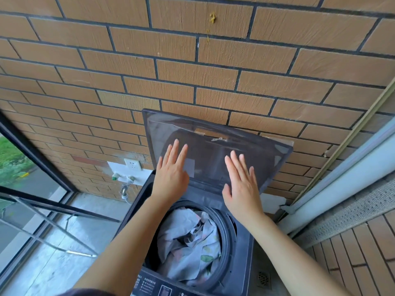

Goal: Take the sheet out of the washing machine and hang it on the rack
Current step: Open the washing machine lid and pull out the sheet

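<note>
Forearms [132,248] reach far; left hand [172,174] and right hand [242,184], fingers straight, holding nothing, lie flat at the raised lid [213,146]. Sheet [190,242] sits bunched in the washer [243,263], below them. Opening seems done; next, both hands must dip and grip cloth.

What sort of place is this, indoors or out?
Probably a home's glazed balcony used for laundry: a top-loading washing machine with a sheet in its drum, a tap on the brick wall, and tall windows onto greenery.
</note>
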`<state>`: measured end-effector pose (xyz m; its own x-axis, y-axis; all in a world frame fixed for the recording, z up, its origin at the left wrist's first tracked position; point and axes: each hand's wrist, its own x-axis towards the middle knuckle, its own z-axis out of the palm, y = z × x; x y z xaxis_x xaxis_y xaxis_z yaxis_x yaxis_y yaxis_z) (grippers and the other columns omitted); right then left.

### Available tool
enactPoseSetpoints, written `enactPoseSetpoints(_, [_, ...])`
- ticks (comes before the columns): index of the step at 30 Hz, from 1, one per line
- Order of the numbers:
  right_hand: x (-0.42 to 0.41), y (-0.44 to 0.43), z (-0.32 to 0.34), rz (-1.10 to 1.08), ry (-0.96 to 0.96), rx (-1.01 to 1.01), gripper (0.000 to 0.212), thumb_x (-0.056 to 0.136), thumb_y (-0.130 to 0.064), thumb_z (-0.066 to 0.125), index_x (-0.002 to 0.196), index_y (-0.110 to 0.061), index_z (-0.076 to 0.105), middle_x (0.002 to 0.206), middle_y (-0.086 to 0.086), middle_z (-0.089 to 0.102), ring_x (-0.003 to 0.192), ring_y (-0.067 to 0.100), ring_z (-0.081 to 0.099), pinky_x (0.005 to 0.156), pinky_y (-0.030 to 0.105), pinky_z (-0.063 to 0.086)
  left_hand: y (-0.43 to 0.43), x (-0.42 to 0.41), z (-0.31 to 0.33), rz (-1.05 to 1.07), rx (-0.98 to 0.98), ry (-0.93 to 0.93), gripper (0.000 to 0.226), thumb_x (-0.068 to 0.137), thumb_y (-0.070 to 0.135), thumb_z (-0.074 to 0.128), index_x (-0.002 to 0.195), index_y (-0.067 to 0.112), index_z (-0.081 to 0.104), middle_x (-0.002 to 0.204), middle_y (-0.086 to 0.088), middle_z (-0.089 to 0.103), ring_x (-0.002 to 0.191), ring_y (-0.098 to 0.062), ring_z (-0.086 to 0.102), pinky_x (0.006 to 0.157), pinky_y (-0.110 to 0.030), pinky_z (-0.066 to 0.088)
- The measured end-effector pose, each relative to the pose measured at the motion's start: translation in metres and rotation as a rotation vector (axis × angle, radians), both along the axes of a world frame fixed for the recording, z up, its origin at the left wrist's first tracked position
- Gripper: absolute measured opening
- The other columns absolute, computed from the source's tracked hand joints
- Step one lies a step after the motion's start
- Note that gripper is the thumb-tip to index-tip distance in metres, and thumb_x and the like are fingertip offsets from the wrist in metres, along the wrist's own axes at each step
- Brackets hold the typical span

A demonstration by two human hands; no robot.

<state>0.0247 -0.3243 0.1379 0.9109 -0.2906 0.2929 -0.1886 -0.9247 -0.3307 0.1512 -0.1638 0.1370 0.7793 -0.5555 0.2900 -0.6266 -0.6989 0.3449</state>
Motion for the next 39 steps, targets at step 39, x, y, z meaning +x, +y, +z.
enactPoseSetpoints(39, [0.023,0.047,-0.323,-0.058,0.910,0.307,0.070,0.085,-0.017,0.062,0.142,-0.028,0.023,0.157,0.002,0.009,0.140,0.031,0.021,0.102,0.041,0.041,0.017,-0.006,-0.299,0.450,0.122,0.987,0.022,0.092,0.016,0.044,0.098,0.001,0.059,0.103,-0.020,0.062,0.095,-0.033,0.060,0.080,-0.033,0.045])
